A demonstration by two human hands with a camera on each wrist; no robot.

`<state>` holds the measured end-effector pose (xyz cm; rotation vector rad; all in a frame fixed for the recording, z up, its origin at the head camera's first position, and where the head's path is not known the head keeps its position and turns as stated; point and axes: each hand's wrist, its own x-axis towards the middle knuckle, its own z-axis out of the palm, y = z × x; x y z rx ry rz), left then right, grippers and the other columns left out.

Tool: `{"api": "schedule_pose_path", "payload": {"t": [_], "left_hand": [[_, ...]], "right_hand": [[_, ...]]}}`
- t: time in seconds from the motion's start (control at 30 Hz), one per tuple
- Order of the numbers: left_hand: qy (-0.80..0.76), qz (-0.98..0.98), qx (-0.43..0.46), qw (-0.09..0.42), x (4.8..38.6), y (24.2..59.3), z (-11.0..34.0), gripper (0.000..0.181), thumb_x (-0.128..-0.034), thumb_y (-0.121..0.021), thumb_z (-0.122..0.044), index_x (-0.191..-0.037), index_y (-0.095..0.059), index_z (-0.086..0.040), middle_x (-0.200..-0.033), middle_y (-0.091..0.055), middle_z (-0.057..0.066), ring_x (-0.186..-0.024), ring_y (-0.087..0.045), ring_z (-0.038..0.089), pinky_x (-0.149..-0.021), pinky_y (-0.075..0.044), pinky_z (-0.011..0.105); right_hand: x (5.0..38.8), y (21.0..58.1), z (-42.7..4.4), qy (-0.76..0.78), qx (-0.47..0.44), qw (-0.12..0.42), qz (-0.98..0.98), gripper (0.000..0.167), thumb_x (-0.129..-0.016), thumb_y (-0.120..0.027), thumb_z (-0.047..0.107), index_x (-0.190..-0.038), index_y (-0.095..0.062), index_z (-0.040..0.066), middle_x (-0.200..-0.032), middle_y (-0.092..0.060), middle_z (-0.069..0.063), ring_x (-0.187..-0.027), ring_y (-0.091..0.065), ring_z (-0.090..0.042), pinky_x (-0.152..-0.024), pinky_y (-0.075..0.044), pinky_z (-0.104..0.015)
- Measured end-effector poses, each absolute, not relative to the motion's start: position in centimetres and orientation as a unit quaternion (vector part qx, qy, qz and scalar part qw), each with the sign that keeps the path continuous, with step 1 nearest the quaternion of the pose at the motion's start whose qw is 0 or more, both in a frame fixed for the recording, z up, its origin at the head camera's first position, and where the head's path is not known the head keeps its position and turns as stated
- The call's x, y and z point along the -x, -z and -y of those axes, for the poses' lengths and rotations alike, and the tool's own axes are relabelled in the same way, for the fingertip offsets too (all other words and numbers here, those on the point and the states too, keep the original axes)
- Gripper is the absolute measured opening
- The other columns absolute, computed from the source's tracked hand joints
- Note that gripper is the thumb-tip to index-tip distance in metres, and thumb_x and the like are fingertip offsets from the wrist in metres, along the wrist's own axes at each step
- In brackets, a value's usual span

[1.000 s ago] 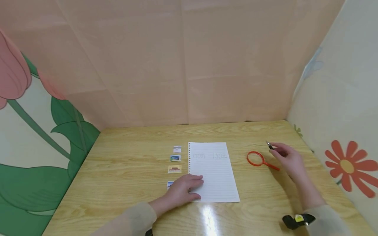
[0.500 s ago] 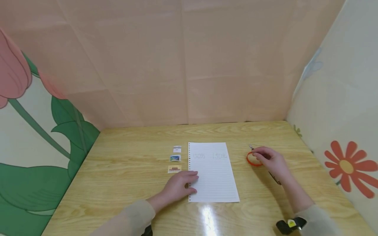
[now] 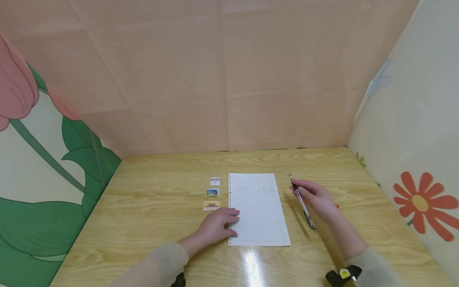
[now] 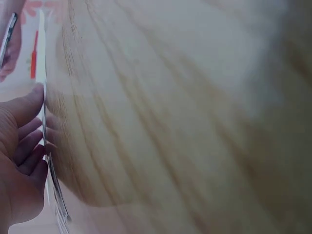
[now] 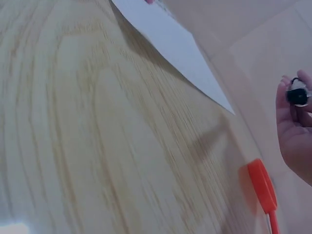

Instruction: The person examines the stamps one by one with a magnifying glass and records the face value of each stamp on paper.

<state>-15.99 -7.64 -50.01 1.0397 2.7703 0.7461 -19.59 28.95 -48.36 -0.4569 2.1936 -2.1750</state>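
Observation:
My right hand (image 3: pixel 317 198) pinches a pen (image 3: pixel 304 209) just right of the lined sheet, with the metal tip pointing up and away from me. In the right wrist view, the pen (image 5: pixel 297 93) shows end-on among the fingers. My left hand (image 3: pixel 216 226) rests on the left edge of the white lined paper (image 3: pixel 259 219), its fingers loosely extended. Faint handwriting (image 3: pixel 267 190) runs across the top of the sheet. Left of the paper lie small stamp-like pictures: a pale one (image 3: pixel 215 181), a blue-green one (image 3: pixel 213 192) and a yellowish one (image 3: pixel 212 205).
A red magnifying glass (image 5: pixel 262 185) lies right of the paper, mostly hidden behind my right hand in the head view. The wooden table (image 3: pixel 161 191) meets a pink backdrop (image 3: pixel 172 99) at the back and a flower-printed panel (image 3: pixel 412 139) on the right.
My right hand has moved left with the pen, passing over the magnifying glass towards the paper. My left hand has shifted slightly left and now covers a fourth small picture.

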Motion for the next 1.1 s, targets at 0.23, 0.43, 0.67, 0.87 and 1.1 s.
{"api": "schedule_pose_path", "payload": {"t": [0.23, 0.43, 0.67, 0.87, 1.1], "left_hand": [[-0.236, -0.909, -0.340, 0.044, 16.0, 50.1, 7.6, 0.047, -0.0831, -0.081, -0.029, -0.124, -0.069, -0.008, -0.138, -0.058, 0.000, -0.130, -0.051, 0.020, -0.111, -0.037, 0.034], [-0.232, -0.909, -0.345, 0.042, 16.2, 50.5, 7.6, 0.046, -0.0827, -0.081, -0.029, -0.123, -0.069, -0.009, -0.138, -0.059, 0.000, -0.129, -0.052, 0.019, -0.110, -0.038, 0.033], [-0.233, -0.906, -0.350, 0.040, 16.3, 50.6, 7.7, 0.045, -0.0828, -0.080, -0.031, -0.122, -0.070, -0.010, -0.138, -0.059, 0.000, -0.129, -0.052, 0.019, -0.111, -0.038, 0.034], [-0.231, -0.905, -0.355, 0.040, 16.3, 50.5, 7.7, 0.045, -0.0833, -0.080, -0.032, -0.122, -0.070, -0.011, -0.138, -0.059, 0.000, -0.129, -0.052, 0.019, -0.110, -0.038, 0.034], [-0.231, -0.903, -0.360, 0.037, 16.4, 50.5, 7.7, 0.044, -0.0836, -0.080, -0.031, -0.122, -0.070, -0.011, -0.137, -0.059, 0.001, -0.128, -0.052, 0.020, -0.110, -0.038, 0.035]], "right_hand": [[19.6, 48.0, -25.7, 0.735, 0.195, 0.015, -0.649, 0.038, -0.096, -0.052, -0.012, -0.131, -0.042, -0.025, -0.108, -0.071, -0.006, -0.099, -0.068, -0.014, -0.088, -0.056, -0.032], [19.8, 48.2, -22.7, 0.697, 0.199, -0.007, -0.689, 0.032, -0.094, -0.060, -0.007, -0.123, -0.054, -0.018, -0.100, -0.070, -0.014, -0.091, -0.069, -0.015, -0.080, -0.059, -0.030], [20.5, 49.4, -19.4, 0.713, 0.209, -0.014, -0.669, 0.030, -0.093, -0.059, -0.010, -0.120, -0.052, -0.022, -0.098, -0.072, -0.015, -0.086, -0.070, -0.015, -0.076, -0.059, -0.029], [20.7, 49.9, -17.3, 0.711, 0.144, 0.022, -0.688, 0.033, -0.093, -0.066, 0.003, -0.120, -0.057, -0.013, -0.099, -0.072, -0.020, -0.088, -0.070, -0.020, -0.079, -0.059, -0.030], [21.0, 50.7, -16.5, 0.642, 0.167, 0.022, -0.748, 0.027, -0.095, -0.067, 0.011, -0.117, -0.063, -0.004, -0.101, -0.073, -0.016, -0.092, -0.070, -0.022, -0.080, -0.058, -0.028]]}}
